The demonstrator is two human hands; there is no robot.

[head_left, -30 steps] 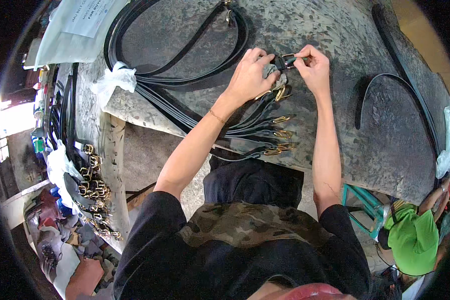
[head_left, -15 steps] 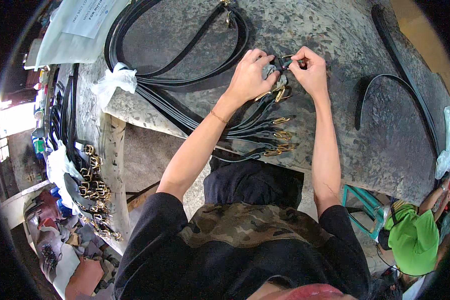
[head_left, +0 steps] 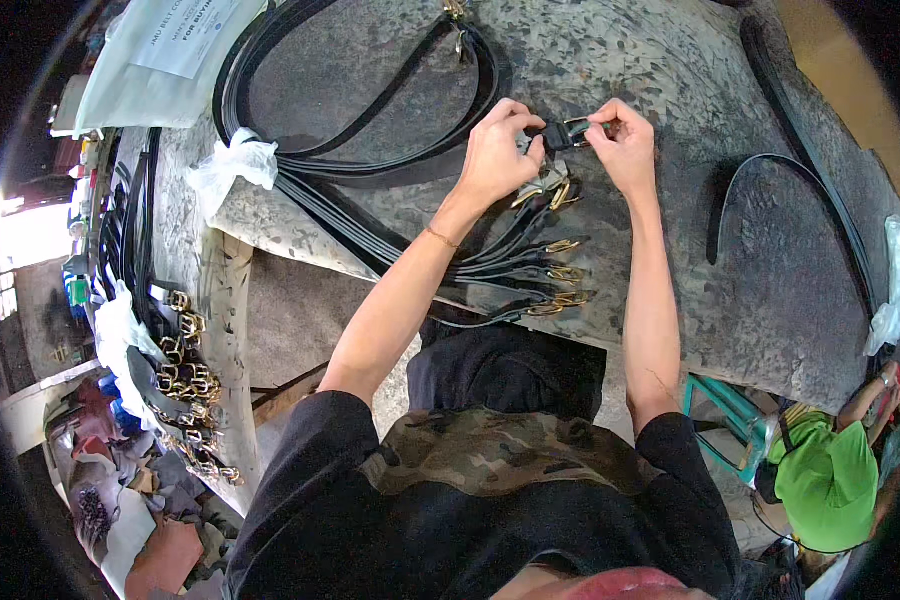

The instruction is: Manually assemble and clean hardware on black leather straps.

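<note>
My left hand [head_left: 503, 150] is closed on the black end of a belt [head_left: 553, 138], its fingers bent over the strap. Thumb and fingers of my right hand [head_left: 625, 148] pinch the belt's metal buckle [head_left: 576, 128] from the other side. Below the hands, several gold-coloured buckles [head_left: 567, 272] fan out at the ends of a bundle of black belts [head_left: 345, 232]. White plastic [head_left: 235, 172] wraps the bundle at the left, and its straps loop round toward the far side of the table.
The worn grey table [head_left: 660, 290] ends close to my body. Black straps [head_left: 820, 170] curve along its right side. More buckled belts [head_left: 185, 380] hang at the left, above leather scraps [head_left: 165, 555]. A plastic bag [head_left: 140, 75] lies far left. A person in green [head_left: 825, 480] is at lower right.
The buckle between my hands has come into clearer view as the right fingers shifted on it. My left hand has moved slightly, still on the belt end.
</note>
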